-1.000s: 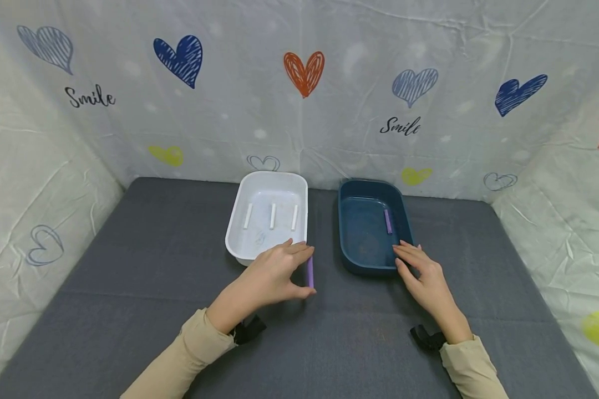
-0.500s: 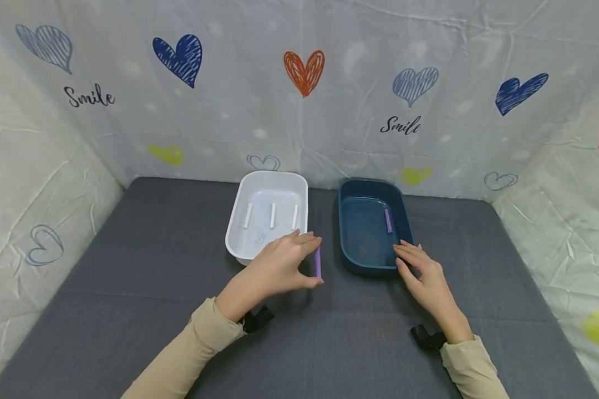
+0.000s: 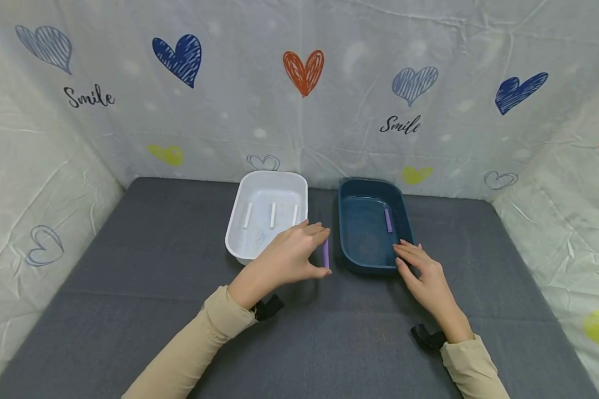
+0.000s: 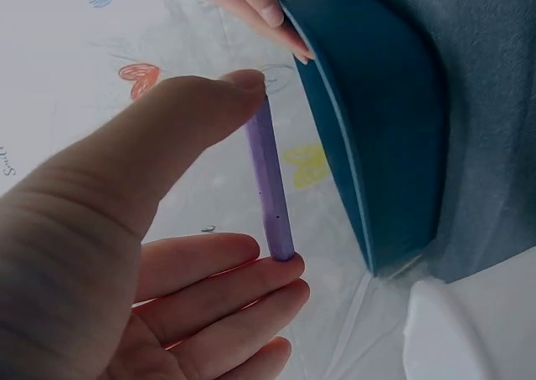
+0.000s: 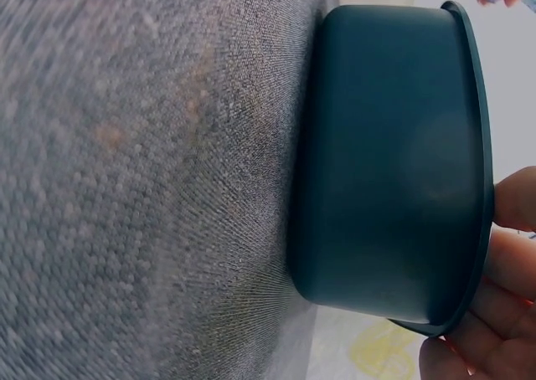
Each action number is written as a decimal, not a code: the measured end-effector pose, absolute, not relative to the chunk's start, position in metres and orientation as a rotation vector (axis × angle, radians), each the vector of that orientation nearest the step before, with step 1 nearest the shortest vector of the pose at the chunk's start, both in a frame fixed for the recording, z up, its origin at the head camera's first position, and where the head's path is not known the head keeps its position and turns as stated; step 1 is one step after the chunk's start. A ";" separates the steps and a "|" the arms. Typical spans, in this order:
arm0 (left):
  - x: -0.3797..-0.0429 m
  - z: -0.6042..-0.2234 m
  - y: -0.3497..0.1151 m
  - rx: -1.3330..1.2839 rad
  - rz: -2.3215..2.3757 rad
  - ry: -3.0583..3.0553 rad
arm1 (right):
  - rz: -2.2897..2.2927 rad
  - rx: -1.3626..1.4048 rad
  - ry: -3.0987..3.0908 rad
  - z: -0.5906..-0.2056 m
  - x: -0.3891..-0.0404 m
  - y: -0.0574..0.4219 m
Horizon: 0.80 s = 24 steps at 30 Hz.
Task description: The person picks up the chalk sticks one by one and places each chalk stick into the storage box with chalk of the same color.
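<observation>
A purple chalk stick (image 4: 270, 183) stands between the thumb and fingertips of my left hand (image 3: 290, 252), which pinches it by its two ends. This hand is over the near right corner of the white tray (image 3: 233, 235), in the gap before the dark blue tub (image 3: 374, 270). Three white chalk sticks (image 3: 273, 216) lie in the white tray, one partly hidden by the left hand. Inside the blue tub lies another purple chalk stick (image 3: 388, 220). My right hand (image 3: 426, 277) rests on the tub's near right corner, its thumb and fingertips touching the rim.
Both containers stand side by side at the back of a grey cloth-covered table (image 3: 354, 343). Behind them hangs a pale curtain (image 3: 349, 116) printed with hearts, and more of it closes off both sides.
My left hand has moved right and slightly away from me, carrying the purple chalk stick from the white tray's edge toward the blue tub. The right hand has stayed on the tub.
</observation>
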<state>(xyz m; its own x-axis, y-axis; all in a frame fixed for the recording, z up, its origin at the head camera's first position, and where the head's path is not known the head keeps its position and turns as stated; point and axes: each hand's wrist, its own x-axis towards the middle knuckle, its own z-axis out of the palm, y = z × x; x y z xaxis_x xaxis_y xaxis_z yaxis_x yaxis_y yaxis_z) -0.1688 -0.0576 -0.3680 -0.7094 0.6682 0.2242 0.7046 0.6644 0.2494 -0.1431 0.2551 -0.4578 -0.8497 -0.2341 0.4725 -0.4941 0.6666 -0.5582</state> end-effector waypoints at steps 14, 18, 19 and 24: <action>-0.179 -0.353 -0.036 -1.133 -0.483 -2.774 | 1.003 0.576 -2.515 -0.458 -0.142 0.255; -0.183 -0.350 -0.031 -1.146 -0.461 -2.781 | 1.005 0.586 -2.507 -0.458 -0.143 0.255; -0.184 -0.350 -0.030 -1.154 -0.457 -2.782 | 1.006 0.587 -2.505 -0.458 -0.143 0.255; -0.192 -0.349 -0.023 -1.179 -0.459 -2.780 | 1.005 0.584 -2.506 -0.458 -0.144 0.255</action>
